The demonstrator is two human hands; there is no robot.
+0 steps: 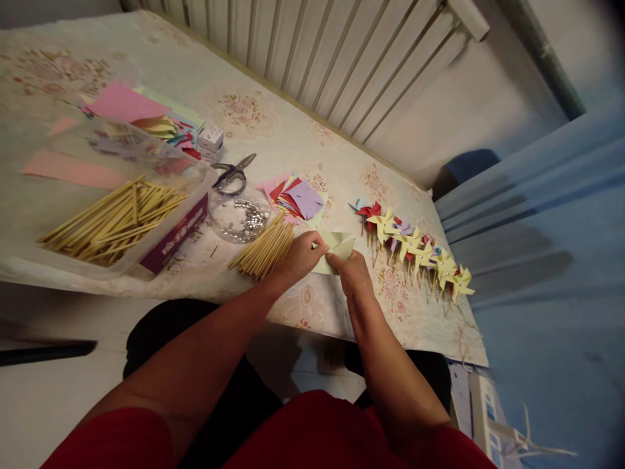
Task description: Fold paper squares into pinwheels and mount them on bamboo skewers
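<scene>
A pale yellow-green paper sheet (340, 242) is held between my two hands over the table's near side. Fingers of my left hand (303, 253) pinch its left side. My right hand (352, 268) grips the lower right part, thumb on top. The sheet looks cut, with one flap raised. A bundle of thin wooden sticks (266, 247) lies right beside my left hand. Behind it sits a pile of coloured paper squares (301, 197), lilac on top. To the right of my right hand, finished paper pinwheels (413, 246) on sticks lie in a row.
On the left stands a clear plastic box (198, 189) with many wooden sticks (117, 225). Scissors (232, 176) and a round clear dish (239, 220) of small metal pieces lie beside it. More coloured paper (129, 104) is behind. A blue curtain (537, 247) hangs at right.
</scene>
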